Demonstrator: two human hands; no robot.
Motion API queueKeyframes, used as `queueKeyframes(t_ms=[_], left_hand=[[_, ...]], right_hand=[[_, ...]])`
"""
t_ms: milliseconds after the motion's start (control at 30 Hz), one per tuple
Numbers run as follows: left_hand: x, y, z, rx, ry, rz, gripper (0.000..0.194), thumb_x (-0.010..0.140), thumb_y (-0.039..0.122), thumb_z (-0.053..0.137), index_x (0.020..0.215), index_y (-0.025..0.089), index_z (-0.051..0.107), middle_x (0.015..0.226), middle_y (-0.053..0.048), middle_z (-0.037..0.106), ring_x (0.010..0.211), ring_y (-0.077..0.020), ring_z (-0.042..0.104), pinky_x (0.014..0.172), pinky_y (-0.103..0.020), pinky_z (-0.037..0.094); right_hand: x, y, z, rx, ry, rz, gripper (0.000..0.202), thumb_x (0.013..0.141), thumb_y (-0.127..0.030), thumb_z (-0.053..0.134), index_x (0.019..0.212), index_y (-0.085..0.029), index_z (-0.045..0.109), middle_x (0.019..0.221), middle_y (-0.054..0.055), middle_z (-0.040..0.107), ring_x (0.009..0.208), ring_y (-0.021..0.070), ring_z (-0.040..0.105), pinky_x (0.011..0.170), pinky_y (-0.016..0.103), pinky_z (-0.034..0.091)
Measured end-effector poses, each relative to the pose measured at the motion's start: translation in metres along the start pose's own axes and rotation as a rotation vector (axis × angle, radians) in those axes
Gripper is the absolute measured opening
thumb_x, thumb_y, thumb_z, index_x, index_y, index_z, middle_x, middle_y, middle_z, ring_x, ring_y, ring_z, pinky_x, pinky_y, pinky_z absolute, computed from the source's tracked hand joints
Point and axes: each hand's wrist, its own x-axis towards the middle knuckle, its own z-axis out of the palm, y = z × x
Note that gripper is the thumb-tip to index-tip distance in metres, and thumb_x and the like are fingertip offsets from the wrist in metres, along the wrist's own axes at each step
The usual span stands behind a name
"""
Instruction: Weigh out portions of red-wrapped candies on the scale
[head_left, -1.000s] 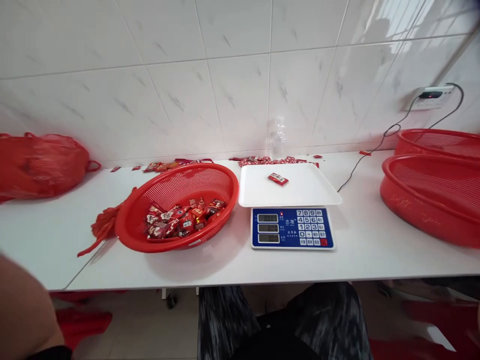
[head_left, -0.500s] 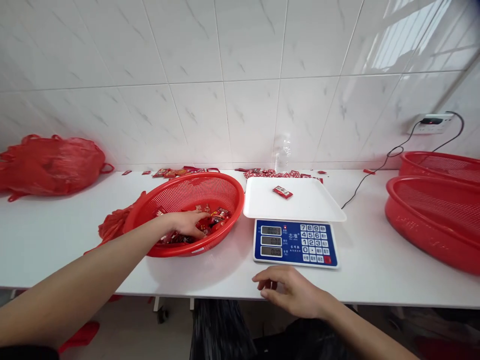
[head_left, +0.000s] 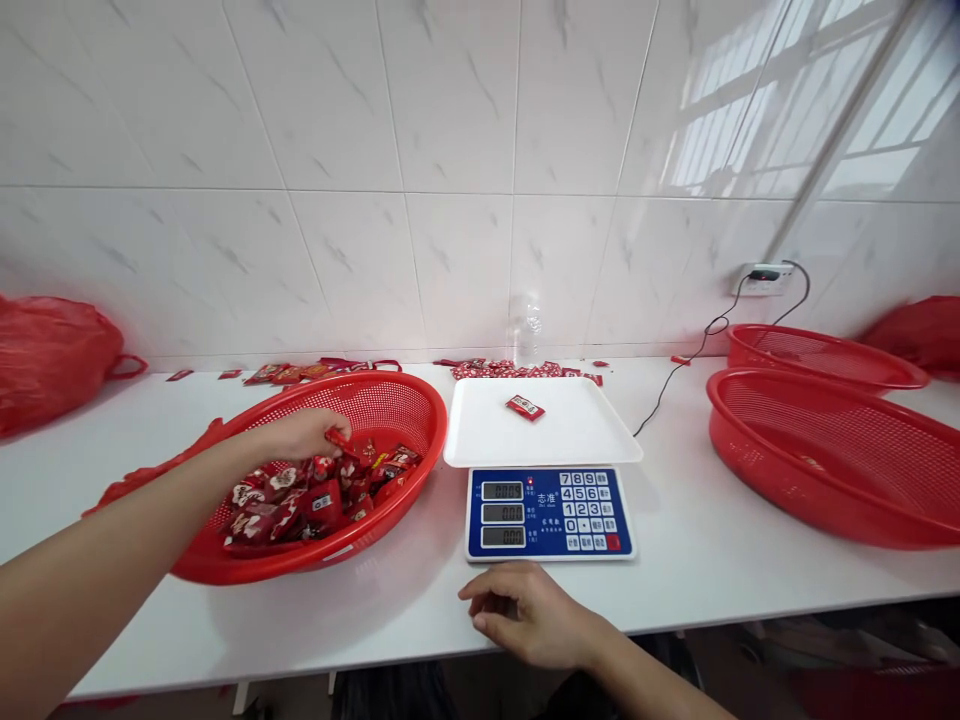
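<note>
My left hand (head_left: 310, 434) is over the large red plastic basket (head_left: 399, 396), its fingers closed on a small red packet (head_left: 341, 440). Beneath it in the basket lie many small red wrapped packets (head_left: 322, 505). To the basket's right stands a digital scale (head_left: 551, 514) with a white tray (head_left: 570, 425). On that tray rests one red packet (head_left: 526, 407) with a pale label. In front of the scale, by the table's near edge, is my right hand (head_left: 529, 612). Its fingers are loosely curled, the thumb stands apart, and nothing shows in it.
Loose red packets (head_left: 292, 373) and a clear plastic bottle (head_left: 527, 330) are along the wall. Two red baskets (head_left: 817, 500) stand at the right, near a socket (head_left: 763, 279) with a black cable. At far left is a full red plastic bag (head_left: 56, 360).
My left hand has risen from among the packets and now grips a red one. The view has turned and shifted, so the things sit further left. My right hand keeps its place by the scale.
</note>
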Motion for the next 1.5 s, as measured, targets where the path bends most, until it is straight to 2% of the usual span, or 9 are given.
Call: queueKeyframes(t_ms=[167,333,633,800,933,1067,1200,1333,1500], left_hand=[[0.005,0.024,-0.026,-0.013,0.094,-0.024,0.016,0.058,0.029,0.071,0.069,0.019,0.063,0.058,0.000,0.061,0.053,-0.0166,0.055,0.047,-0.024,0.039],[0.014,0.070,-0.031,-0.343,0.131,0.019,0.026,0.062,0.034,0.075,0.080,0.018,0.065,0.074,-0.003,0.068,0.066,-0.0178,0.063,0.058,-0.026,0.050],[0.051,0.163,0.029,-0.558,-0.052,0.106,0.033,0.065,0.034,0.075,0.093,0.018,0.066,0.076,-0.003,0.068,0.061,-0.0161,0.063,0.058,-0.028,0.052],[0.065,0.177,0.059,-0.459,0.040,0.120,0.027,0.072,0.032,0.067,0.096,0.020,0.067,0.087,-0.004,0.070,0.074,-0.0186,0.066,0.064,-0.028,0.052],[0.066,0.174,0.068,-0.245,0.099,0.190,0.030,0.076,0.026,0.061,0.105,0.021,0.065,0.104,-0.006,0.069,0.097,-0.0235,0.064,0.084,-0.033,0.050],[0.050,0.176,0.076,-0.014,0.191,0.297,0.041,0.080,0.020,0.054,0.121,0.018,0.059,0.131,-0.010,0.057,0.123,-0.0259,0.051,0.105,-0.035,0.038],[0.009,0.187,0.080,-0.027,0.220,0.353,0.052,0.089,0.025,0.046,0.141,0.019,0.038,0.148,-0.009,0.040,0.135,-0.0229,0.039,0.110,-0.035,0.033],[-0.038,0.198,0.088,0.088,0.362,0.504,0.051,0.094,0.027,0.039,0.145,0.022,0.030,0.152,-0.008,0.034,0.141,-0.0238,0.027,0.113,-0.043,0.028],[-0.054,0.192,0.100,0.359,0.216,0.613,0.060,0.087,0.027,0.055,0.144,0.023,0.036,0.151,-0.010,0.036,0.140,-0.0293,0.029,0.112,-0.048,0.028]], right_hand=[[-0.002,-0.004,0.000,-0.012,0.003,0.003,0.030,0.085,-0.022,0.058,0.113,-0.021,0.067,0.094,0.005,0.069,0.077,0.0153,0.064,0.071,0.025,0.052],[-0.002,-0.007,0.000,-0.033,0.001,-0.005,0.030,0.084,-0.021,0.058,0.113,-0.022,0.067,0.094,0.005,0.070,0.079,0.0160,0.065,0.073,0.025,0.052],[0.001,-0.004,-0.001,-0.056,0.016,-0.023,0.030,0.084,-0.022,0.058,0.113,-0.020,0.067,0.092,0.005,0.070,0.076,0.0146,0.065,0.072,0.024,0.051],[0.003,-0.005,-0.001,-0.073,0.016,-0.023,0.030,0.084,-0.022,0.058,0.113,-0.019,0.067,0.091,0.005,0.070,0.074,0.0140,0.065,0.071,0.023,0.051],[0.003,-0.003,-0.001,-0.071,0.019,-0.030,0.030,0.085,-0.021,0.058,0.113,-0.019,0.066,0.091,0.005,0.070,0.074,0.0141,0.065,0.071,0.023,0.051],[0.001,-0.001,0.002,-0.087,0.021,-0.039,0.029,0.086,-0.023,0.057,0.113,-0.019,0.067,0.091,0.005,0.071,0.073,0.0139,0.065,0.069,0.022,0.051],[0.000,-0.006,-0.006,-0.207,0.171,-0.182,0.020,0.088,-0.022,0.054,0.101,-0.020,0.069,0.088,0.005,0.072,0.077,0.0156,0.066,0.071,0.024,0.051],[0.009,-0.021,-0.039,-0.338,0.449,-0.323,0.019,0.090,-0.019,0.051,0.101,-0.022,0.066,0.091,0.005,0.072,0.082,0.0167,0.066,0.075,0.028,0.052],[0.035,-0.032,-0.087,-0.615,0.555,-0.241,0.026,0.089,-0.018,0.052,0.113,-0.022,0.061,0.108,0.007,0.067,0.101,0.0224,0.060,0.086,0.038,0.050]])
